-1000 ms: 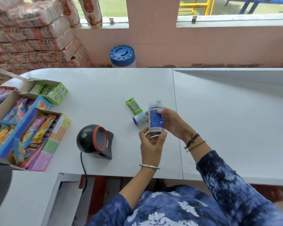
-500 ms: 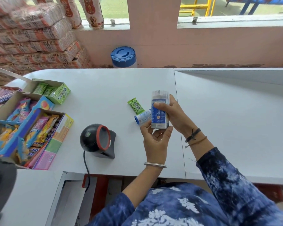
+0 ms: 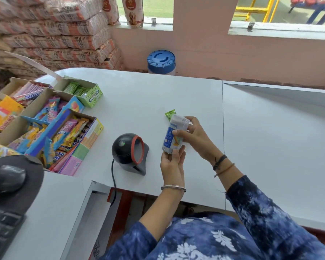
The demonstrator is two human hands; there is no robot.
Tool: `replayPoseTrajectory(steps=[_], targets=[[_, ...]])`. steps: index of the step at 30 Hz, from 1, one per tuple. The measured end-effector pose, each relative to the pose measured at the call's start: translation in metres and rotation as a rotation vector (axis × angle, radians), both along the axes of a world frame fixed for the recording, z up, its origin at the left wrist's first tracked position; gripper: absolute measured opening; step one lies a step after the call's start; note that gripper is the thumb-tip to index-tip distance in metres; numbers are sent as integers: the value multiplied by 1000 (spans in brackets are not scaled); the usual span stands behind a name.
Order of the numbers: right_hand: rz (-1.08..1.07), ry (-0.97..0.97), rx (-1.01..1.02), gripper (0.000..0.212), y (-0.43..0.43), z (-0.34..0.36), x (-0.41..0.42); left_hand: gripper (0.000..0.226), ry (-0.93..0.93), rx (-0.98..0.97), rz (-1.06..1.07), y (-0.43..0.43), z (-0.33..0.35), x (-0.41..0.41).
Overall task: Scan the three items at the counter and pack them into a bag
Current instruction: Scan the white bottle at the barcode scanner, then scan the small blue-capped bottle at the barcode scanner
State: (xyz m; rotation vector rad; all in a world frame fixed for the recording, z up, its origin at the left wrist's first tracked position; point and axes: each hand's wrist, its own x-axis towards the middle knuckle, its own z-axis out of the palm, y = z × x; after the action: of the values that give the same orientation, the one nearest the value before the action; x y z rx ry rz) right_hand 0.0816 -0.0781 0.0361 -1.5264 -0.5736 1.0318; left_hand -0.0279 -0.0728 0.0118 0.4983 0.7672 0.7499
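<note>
A white and blue tube-shaped pack (image 3: 171, 134) is held upright over the white counter (image 3: 139, 102), just right of the black scanner with a red ring (image 3: 130, 151). My right hand (image 3: 194, 136) grips its upper part from the right. My left hand (image 3: 172, 165) holds its bottom end from below. A green sachet (image 3: 169, 114) lies on the counter behind the pack, mostly hidden by it. The small blue and white item seen before is hidden behind the pack and my hands.
Open cardboard boxes of sweets and gum (image 3: 45, 124) crowd the counter's left side. A mouse on a dark pad (image 3: 7, 180) and a keyboard (image 3: 0, 229) sit at the lower left. A blue-lidded jar (image 3: 161, 61) stands beyond the far edge. Stacked sacks (image 3: 54, 32) fill the back left.
Both hands have brought the pack left and nearer the scanner and turned it, so its side now faces the scanner. The pack now covers the small blue and white item.
</note>
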Motion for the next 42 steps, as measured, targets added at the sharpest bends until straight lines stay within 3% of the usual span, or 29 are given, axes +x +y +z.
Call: replayPoseTrajectory(steps=[9,15,19,22,25,28,32,38,40,42], targets=[[-29,-570,8,69,32,9,-40,37,-231,-221,222,23,1,-12],[-19,-595,32,70,37,8,-40,36,-241,-198,226,28,-2,-8],[-153,-636,63,68,28,9,-12,21,18,-50,8,34,-5,4],[-310,-650,43,68,20,2,26,14,504,326,-129,39,-15,15],[-414,-641,-11,69,18,-10,65,34,775,684,-187,48,-27,23],[-454,-642,-86,66,24,-21,95,47,879,895,-289,57,-41,34],[-441,-647,-158,65,36,-35,121,55,954,1010,-403,64,-55,46],[-420,-756,-197,70,45,-48,133,43,981,1158,-358,69,-67,54],[-543,-893,-210,63,36,-52,122,41,972,1158,-361,71,-67,53],[-640,-908,-190,47,23,-57,101,41,939,1065,-341,68,-63,51]])
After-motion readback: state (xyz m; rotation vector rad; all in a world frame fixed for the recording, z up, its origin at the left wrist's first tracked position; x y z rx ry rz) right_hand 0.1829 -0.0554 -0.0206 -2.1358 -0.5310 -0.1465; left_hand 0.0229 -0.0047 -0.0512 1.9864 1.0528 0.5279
